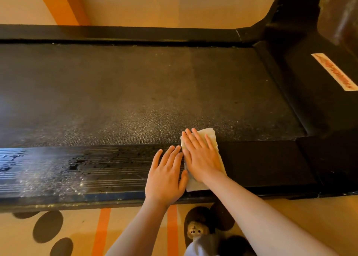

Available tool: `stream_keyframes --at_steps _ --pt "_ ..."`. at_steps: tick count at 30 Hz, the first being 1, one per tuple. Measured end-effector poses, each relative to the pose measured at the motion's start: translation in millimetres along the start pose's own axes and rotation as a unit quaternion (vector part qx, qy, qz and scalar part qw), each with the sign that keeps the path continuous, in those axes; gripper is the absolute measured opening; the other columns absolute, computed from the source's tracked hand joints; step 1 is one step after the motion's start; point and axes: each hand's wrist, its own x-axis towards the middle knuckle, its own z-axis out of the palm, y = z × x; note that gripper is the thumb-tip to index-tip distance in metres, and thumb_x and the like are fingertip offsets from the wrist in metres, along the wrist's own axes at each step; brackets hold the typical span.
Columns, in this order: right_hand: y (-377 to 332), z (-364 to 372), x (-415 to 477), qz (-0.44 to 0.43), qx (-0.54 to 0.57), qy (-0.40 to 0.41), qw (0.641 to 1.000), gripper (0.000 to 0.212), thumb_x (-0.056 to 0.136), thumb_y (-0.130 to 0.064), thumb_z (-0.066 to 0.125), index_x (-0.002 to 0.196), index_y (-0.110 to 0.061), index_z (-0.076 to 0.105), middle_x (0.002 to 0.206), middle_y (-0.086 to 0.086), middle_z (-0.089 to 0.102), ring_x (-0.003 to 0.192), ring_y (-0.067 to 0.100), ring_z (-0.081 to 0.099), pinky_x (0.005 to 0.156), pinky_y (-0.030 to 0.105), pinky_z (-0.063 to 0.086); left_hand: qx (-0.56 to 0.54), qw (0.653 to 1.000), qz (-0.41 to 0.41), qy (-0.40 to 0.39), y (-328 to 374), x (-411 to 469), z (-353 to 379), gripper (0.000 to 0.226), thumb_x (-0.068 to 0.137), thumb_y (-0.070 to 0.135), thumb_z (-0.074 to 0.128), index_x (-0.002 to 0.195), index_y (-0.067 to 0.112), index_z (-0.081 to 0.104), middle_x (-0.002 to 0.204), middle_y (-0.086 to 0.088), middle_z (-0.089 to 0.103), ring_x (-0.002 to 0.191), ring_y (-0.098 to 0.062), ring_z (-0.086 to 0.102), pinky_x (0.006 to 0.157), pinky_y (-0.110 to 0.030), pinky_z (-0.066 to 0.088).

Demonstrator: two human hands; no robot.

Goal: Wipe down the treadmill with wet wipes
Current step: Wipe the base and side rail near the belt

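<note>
1. My right hand (201, 156): laid flat, palm down, fingers straight and slightly fanned, pressing on the wet wipe. Nothing is pinched.
2. Wet wipe (208, 137): white, folded into a long rectangle. It lies across the near edge of the treadmill, its far end on the running belt and its near end on the side rail. My right hand covers its middle, so only the two ends show.
3. My left hand (166, 175): flat and open on the near side rail, just left of the wipe, fingers straight and close together. The thumb lies along the wipe's left edge; I cannot tell whether it touches.
4. Running belt (135, 93): dark, finely textured, dotted with pale specks.
5. Near side rail (77, 166): black, ribbed lengthwise. It has a shiny, possibly wet, sheen and scattered pale grit left of my hands.
6. Smooth rail section (261, 162): matte black, right of the wipe.
7. Far side rail (116, 32): black, running along the belt's far edge.
8. Front cover (310, 104): black, at the belt's right end. It bears a pale label (334, 71) with red print too blurred to read.
9. Floor mat (135, 234): tan with orange stripes and dark oval spots, below the treadmill.
10. Slipper (195, 229): dark with a small bear face, on the mat beneath my right forearm.
</note>
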Motion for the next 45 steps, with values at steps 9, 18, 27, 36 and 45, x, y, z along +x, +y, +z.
stream_keyframes --at_steps 9,18,27,36,45 --pt "6.3 -4.5 -54.3 -0.035 0.183 -0.017 0.982 0.057 0.099 -0.045 -0.007 0.153 -0.026 -0.008 0.160 -0.010 -0.013 0.145 0.002 -0.018 0.122 0.036 -0.006 0.026 0.999 -0.002 -0.028 -2.9 -1.4 1.9 0.054 0.099 0.042 0.029 0.141 0.017 0.049 0.148 0.000 0.047 0.143 -0.015 0.031 0.119 -0.040 0.013" --pt "94.1 5.7 -99.6 0.145 0.144 0.099 0.974 0.063 0.097 -0.044 0.007 0.151 -0.018 0.028 0.159 -0.002 0.024 0.147 0.008 0.009 0.120 0.033 0.005 0.009 1.000 -0.003 0.017 65.2 9.6 1.3 0.064 0.102 0.048 0.027 0.151 0.007 0.029 0.161 -0.009 0.020 0.149 -0.022 0.013 0.123 -0.039 0.008" --pt "87.4 10.4 -94.8 0.108 0.119 0.145 0.976 0.052 0.101 -0.035 0.021 0.140 -0.014 0.048 0.148 0.003 0.046 0.143 0.016 0.032 0.118 0.043 0.024 0.020 0.996 -0.035 -0.083 84.4 51.7 32.6 0.081 0.090 0.060 -0.003 0.156 0.012 -0.001 0.164 -0.006 -0.005 0.150 -0.019 -0.011 0.119 -0.035 -0.012" --pt "84.9 13.9 -90.7 0.139 0.074 0.122 0.980 0.055 0.099 -0.040 0.021 0.139 -0.016 0.051 0.146 0.005 0.048 0.140 0.023 0.037 0.114 0.048 0.031 0.009 0.997 -0.030 -0.077 76.2 40.4 28.1 0.076 0.096 0.056 0.005 0.156 0.009 0.002 0.163 -0.007 -0.002 0.150 -0.017 -0.010 0.117 -0.032 -0.015" --pt "69.5 13.5 -88.8 0.130 0.121 0.127 0.976 0.061 0.098 -0.039 0.010 0.147 -0.017 0.040 0.156 0.002 0.032 0.146 0.017 0.023 0.120 0.042 0.016 0.019 0.995 -0.027 -0.093 21.5 -26.3 3.7 0.073 0.093 0.057 -0.007 0.154 0.016 -0.005 0.160 0.002 -0.014 0.145 -0.012 -0.024 0.121 -0.032 -0.011"
